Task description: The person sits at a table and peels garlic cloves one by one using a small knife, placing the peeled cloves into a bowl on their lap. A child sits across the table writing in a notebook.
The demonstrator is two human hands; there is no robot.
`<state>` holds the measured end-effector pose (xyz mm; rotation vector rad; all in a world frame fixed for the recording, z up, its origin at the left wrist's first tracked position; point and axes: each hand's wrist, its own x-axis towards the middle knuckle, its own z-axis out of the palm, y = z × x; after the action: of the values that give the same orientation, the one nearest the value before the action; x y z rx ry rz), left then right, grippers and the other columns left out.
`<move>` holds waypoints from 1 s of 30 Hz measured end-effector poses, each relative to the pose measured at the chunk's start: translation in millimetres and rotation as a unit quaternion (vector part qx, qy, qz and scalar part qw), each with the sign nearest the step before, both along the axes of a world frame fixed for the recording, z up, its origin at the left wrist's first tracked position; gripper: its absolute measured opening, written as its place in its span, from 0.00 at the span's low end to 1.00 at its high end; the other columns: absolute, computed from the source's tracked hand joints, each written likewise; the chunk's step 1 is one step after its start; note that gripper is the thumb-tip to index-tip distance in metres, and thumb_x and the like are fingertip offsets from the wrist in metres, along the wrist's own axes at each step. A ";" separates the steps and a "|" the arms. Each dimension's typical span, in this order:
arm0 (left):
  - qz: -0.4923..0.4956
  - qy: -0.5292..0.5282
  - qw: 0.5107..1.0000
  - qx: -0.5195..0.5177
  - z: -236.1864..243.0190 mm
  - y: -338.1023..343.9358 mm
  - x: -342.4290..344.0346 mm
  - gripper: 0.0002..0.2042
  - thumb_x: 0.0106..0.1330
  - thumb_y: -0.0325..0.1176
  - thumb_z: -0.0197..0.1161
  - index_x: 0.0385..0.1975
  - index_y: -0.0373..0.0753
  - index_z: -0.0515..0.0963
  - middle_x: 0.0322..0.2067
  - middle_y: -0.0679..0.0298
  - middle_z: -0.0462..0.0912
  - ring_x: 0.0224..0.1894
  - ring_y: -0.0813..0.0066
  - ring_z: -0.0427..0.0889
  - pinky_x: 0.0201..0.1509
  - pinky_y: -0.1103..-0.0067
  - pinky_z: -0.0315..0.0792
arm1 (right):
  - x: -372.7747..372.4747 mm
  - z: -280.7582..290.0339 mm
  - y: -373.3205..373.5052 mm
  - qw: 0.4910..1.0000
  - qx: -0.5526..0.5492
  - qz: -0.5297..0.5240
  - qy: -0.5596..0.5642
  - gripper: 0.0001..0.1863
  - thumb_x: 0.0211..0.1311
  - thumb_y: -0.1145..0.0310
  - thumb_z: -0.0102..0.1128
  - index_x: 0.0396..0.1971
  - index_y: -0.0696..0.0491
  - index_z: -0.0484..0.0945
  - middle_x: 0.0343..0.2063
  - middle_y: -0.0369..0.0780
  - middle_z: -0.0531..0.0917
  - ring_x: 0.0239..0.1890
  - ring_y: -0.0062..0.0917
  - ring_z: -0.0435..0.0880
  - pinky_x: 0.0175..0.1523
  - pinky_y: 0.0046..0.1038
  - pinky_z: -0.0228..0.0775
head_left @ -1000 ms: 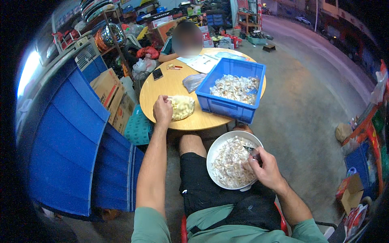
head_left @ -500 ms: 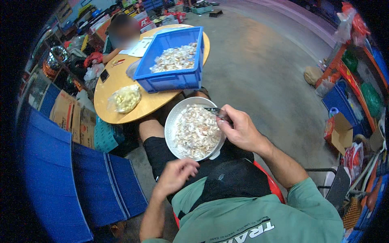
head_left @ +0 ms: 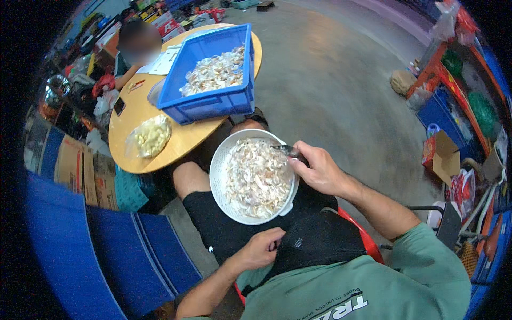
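Observation:
A round white colander [head_left: 218,188] rests on my lap, filled with pale, papery pieces that look like garlic skins and cloves [head_left: 253,178]. My right hand [head_left: 319,169] is closed round the dark handle of a small knife [head_left: 294,153], whose blade reaches over the colander's right rim. Below the colander, by my black shorts, my left hand [head_left: 261,248] has its fingers curled in; anything inside them is hidden. On the table, a large blue crate [head_left: 208,104] holds more of the pale pieces. To its left lies a clear plastic bag [head_left: 151,137] of yellowish peeled cloves.
Another person [head_left: 128,74] sits at the far left of the round wooden table [head_left: 125,120], with papers [head_left: 160,63] and a phone [head_left: 119,105] on it. Blue fabric panels [head_left: 114,248] stand on my left. A cardboard box [head_left: 441,157] and orange shelving [head_left: 458,96] stand to the right.
My left hand has moved right and down toward my lap, its fingers curling in. My right hand still holds the knife at the colander's rim. The view has shifted slightly.

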<state>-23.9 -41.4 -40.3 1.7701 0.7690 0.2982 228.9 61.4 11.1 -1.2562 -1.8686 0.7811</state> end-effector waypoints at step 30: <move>-0.161 -0.165 0.955 -0.186 -37.6 19.8 48.1 0.33 0.66 0.29 0.57 0.70 0.33 0.53 0.64 0.45 0.68 0.65 0.60 0.69 0.70 0.69 0.61 | 84.5 -65.8 -166.0 0.912 -0.170 -0.322 -0.188 0.11 0.67 0.63 0.54 0.32 0.56 0.71 0.21 0.53 0.79 0.27 0.55 0.79 0.31 0.53 0.66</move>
<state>24.2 -21.6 -77.9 1.4102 0.2657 0.2051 313.4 -104.6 -54.7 -2.2208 -1.4539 0.5272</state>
